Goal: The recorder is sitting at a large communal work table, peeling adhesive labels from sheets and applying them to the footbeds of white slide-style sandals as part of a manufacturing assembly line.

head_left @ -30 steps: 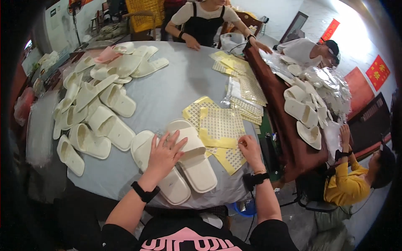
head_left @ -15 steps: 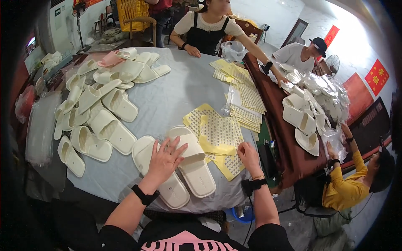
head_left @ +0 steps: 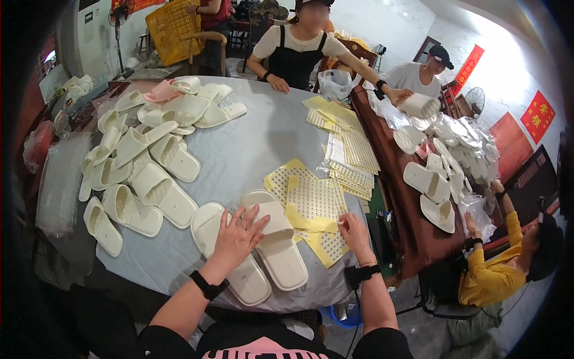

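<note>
Two cream slippers lie side by side at the near edge of a round table covered in grey cloth. My left hand rests flat on them with fingers spread, touching both. My right hand sits at the edge of yellow sticker sheets, its fingertips pinched on the corner of a sheet; whether a sticker is between them is too small to tell. Both wrists wear black bands.
A heap of cream slippers fills the table's left side. More sticker sheets lie at the right edge. Across the table sits a person in a black apron. At a brown table on the right, two people handle bagged slippers.
My left hand has slid a little along the two slippers. My right hand has moved slightly right on the sticker sheets. The view has shifted downward a bit.
</note>
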Demonstrator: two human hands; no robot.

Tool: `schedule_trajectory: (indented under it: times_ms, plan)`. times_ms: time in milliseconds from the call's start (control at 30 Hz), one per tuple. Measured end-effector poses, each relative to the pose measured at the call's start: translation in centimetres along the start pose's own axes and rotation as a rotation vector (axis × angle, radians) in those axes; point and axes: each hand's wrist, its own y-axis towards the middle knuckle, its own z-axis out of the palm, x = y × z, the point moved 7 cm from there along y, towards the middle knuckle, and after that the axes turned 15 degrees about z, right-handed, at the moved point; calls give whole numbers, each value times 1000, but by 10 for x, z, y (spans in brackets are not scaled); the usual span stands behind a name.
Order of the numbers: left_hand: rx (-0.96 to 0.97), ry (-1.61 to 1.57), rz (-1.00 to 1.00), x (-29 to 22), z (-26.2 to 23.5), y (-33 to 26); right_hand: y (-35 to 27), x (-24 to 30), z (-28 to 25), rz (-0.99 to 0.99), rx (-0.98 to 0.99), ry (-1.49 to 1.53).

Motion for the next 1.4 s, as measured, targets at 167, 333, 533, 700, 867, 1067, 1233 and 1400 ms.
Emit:
schedule_trajectory:
  times_ms: [167, 333, 533, 700, 867, 1067, 1233, 1400]
  plan:
    - [4, -21, -19, 0, 1, -2, -2, -2, 3, 13, 53, -17]
    - [-18, -21, -12, 1, 1, -2, -1, -10, 3, 12, 14, 13]
    - [-31, -34, -25, 2, 0, -4, -3, -8, 2, -35, -41, 8]
    - [-89, -20, -1, 1, 3, -4, -8, -8, -9, 144, 35, 58]
    - [-80, -9, -23, 1, 1, -6, -50, 76, 3, 19, 135, 22]
    - [-73, -27, -25, 1, 2, -5, -94, 141, 38, -86, 320, 31]
    - [-90, -40, -22, 4, 6, -5, -95, 142, 58, -57, 343, -182]
    - [-48, -74, -35, 7, 6, -5, -85, 116, 72, 76, 305, 43]
